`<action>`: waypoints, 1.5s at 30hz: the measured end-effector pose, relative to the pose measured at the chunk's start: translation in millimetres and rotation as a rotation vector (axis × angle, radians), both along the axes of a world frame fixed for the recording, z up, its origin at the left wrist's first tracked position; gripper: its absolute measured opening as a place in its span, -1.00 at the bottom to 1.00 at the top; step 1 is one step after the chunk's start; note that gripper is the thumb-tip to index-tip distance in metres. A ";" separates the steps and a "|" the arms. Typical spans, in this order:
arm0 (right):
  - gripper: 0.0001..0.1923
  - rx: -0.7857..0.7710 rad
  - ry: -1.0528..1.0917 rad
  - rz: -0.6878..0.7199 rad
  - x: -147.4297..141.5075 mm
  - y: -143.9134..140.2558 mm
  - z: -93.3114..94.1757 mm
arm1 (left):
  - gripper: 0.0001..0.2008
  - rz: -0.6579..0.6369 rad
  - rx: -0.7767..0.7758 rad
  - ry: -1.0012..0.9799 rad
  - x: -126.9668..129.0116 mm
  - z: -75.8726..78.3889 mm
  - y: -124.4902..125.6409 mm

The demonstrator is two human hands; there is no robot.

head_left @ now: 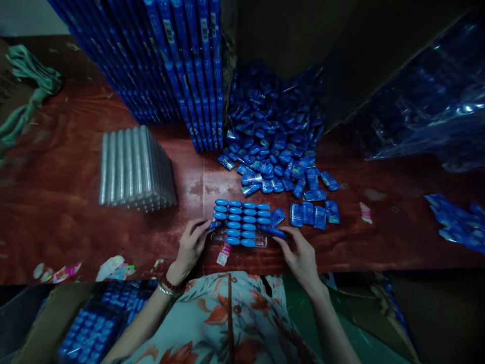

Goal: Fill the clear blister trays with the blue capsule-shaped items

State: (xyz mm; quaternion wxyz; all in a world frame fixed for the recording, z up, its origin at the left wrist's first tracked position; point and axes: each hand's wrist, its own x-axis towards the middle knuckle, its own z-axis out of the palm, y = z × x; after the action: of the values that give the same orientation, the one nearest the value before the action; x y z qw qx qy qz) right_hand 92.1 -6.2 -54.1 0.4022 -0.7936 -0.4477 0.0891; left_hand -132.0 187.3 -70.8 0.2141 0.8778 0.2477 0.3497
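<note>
In the head view, rows of small blue rounded cases [235, 218] stand on edge in a clear plastic tray [261, 242] on the table. At the left end of the rows, my left hand [192, 246] pinches one small blue case [214, 224] between thumb and fingers. Opposite it, my right hand [300, 254] grips another blue case [273, 231] by its outer end, close to the tray's right side. A single blue case [278, 217] lies just right of the rows. Several flat blue cases [308, 214] lie further right.
Behind is a heap of loose blue cases [273, 146]. Tall stacked blue packs [200, 91] rise back left, near a stack of clear empty trays [132, 169]. A pink label [223, 255] touches the front of the tray. Blue plastic wrapping [456, 222] lies right, on the red-brown table [379, 242].
</note>
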 end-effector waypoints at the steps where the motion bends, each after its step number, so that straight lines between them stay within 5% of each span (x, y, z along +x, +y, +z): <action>1: -0.78 0.009 -0.063 0.049 -2.5 3.1 -0.9 | -0.74 -0.045 0.052 0.043 0.6 -1.9 2.0; 5: -0.62 -0.115 -0.321 0.304 -2.4 13.8 7.6 | -0.66 -0.196 0.208 0.202 4.0 2.3 7.6; 11: -0.61 -0.334 -0.619 0.490 -3.3 36.1 18.9 | -0.69 -0.356 0.250 0.353 21.1 22.1 11.3; 14: -0.61 -0.321 -0.614 0.477 -6.2 38.8 12.6 | -0.68 -0.278 0.260 0.323 19.0 15.0 12.3; 20: -0.59 0.027 -0.417 0.238 -11.4 21.5 -4.2 | -0.69 -0.104 0.137 0.131 16.5 16.0 12.0; 23: -0.68 0.113 -0.307 -0.050 -0.8 20.2 -7.5 | -0.71 -0.040 -0.009 0.040 44.6 38.9 21.5; 25: -0.70 0.031 -0.253 -0.154 15.3 24.0 -7.9 | -0.70 -0.053 -0.032 0.186 77.3 55.7 34.1; 30: -0.55 -0.365 -0.359 0.070 55.4 31.6 -9.4 | -0.62 -0.191 -0.144 0.921 168.8 77.1 62.1; 35: -0.61 -0.389 -0.384 0.084 52.4 21.7 -15.5 | -0.64 -0.201 -0.144 0.987 212.6 67.3 67.8; 40: -0.67 -0.246 -0.122 -0.068 32.3 -6.1 -12.0 | -0.63 -0.254 -0.123 0.927 202.5 60.8 84.4; 45: -0.74 -0.102 -0.004 0.088 11.1 -18.9 6.0 | -0.74 -0.190 -0.150 0.723 156.9 60.6 105.9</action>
State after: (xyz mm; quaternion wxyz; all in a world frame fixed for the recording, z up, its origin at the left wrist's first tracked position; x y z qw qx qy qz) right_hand 103.2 -25.1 -48.1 0.3562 -0.7927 -0.4779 0.1278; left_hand 24.9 293.3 -10.3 0.2081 0.9454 0.2499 -0.0232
